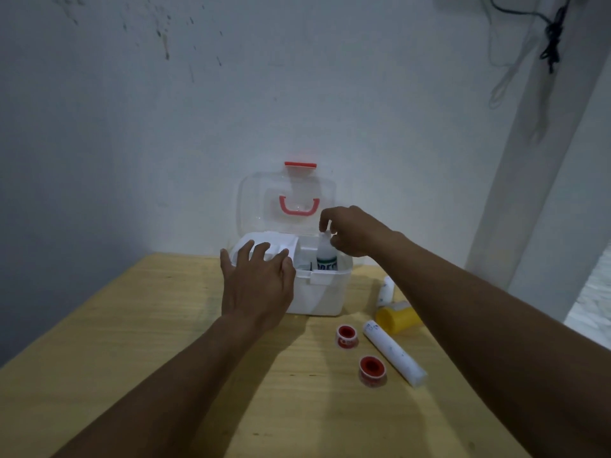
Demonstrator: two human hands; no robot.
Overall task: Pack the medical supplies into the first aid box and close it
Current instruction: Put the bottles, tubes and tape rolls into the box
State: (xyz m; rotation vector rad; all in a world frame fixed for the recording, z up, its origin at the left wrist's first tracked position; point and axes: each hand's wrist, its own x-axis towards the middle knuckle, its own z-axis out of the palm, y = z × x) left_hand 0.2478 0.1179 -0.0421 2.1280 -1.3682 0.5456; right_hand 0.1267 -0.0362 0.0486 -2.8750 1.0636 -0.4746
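The white first aid box (325, 297) stands at the far edge of the wooden table, its clear lid (254, 200) with a red handle raised against the wall. My right hand (355, 231) pinches the tip of a white bottle with a green label (325, 256), which stands upright in the box's right compartment. Fingers spread, my left hand (258, 282) rests on the box's front left rim, over the white inner tray (264, 242). To the right of the box lie two red-capped tape rolls (347, 336) (373, 371), a white tube (393, 352), a yellow container (396, 319) and a small white bottle (386, 290).
The table (148, 325) runs to a wall directly behind the box and drops off at its left and right edges. A white post (535, 160) with hanging cords stands at the right.
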